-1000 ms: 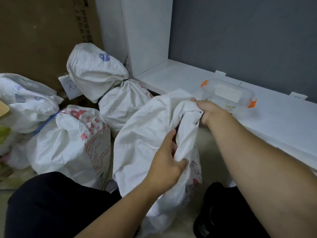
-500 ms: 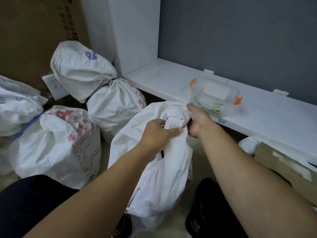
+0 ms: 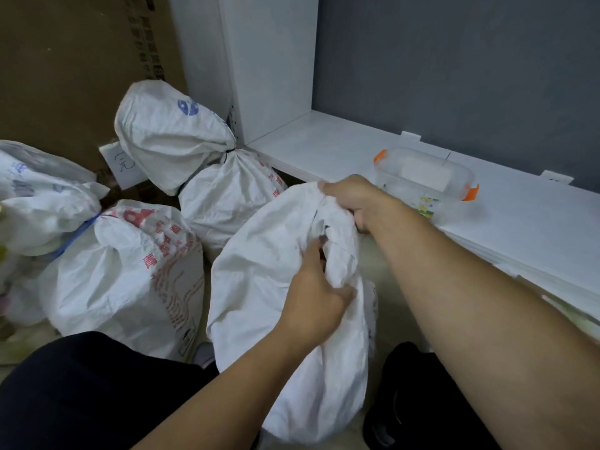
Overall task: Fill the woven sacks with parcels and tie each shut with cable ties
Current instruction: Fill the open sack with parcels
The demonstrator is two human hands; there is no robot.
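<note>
Dropped lower since half a second ago: left hand (image 3: 316,298), off the bunched top and down onto the side of the white woven sack (image 3: 259,271) at the centre, thumb spread over the fabric and fingers (image 3: 313,251) dug into a fold beside the dark opening. Moved only a little: right hand (image 3: 352,198), up at the far end of the gathered neck, fingers curled around a bunch of the white fabric and gripping it. Stands on the pale floor (image 3: 380,264) between the dark trouser knees (image 3: 97,391), leaning toward the white shelf surface (image 3: 324,147), mouth not tied.

Behind and to the left, three more white woven sacks. Nearest one with red print (image 3: 130,277), cinched at the neck with a blue tie (image 3: 76,233). Farther one with red print on its side (image 3: 227,196), topped by a bulging upper part with a blue mark (image 3: 168,134), closed at the neck with a black cable tie (image 3: 227,152). At the left edge, a further white sack (image 3: 39,190), partly cut off. Behind them, brown cardboard (image 3: 65,76) and a small white paper note (image 3: 121,165) with handwriting, too blurred to read.

On the shelf surface just beyond the right hand, a clear plastic box with orange clips (image 3: 425,177), lid on, contents unclear. Behind the shelf, grey wall (image 3: 454,60); at its left end, white upright panel (image 3: 266,60).
</note>
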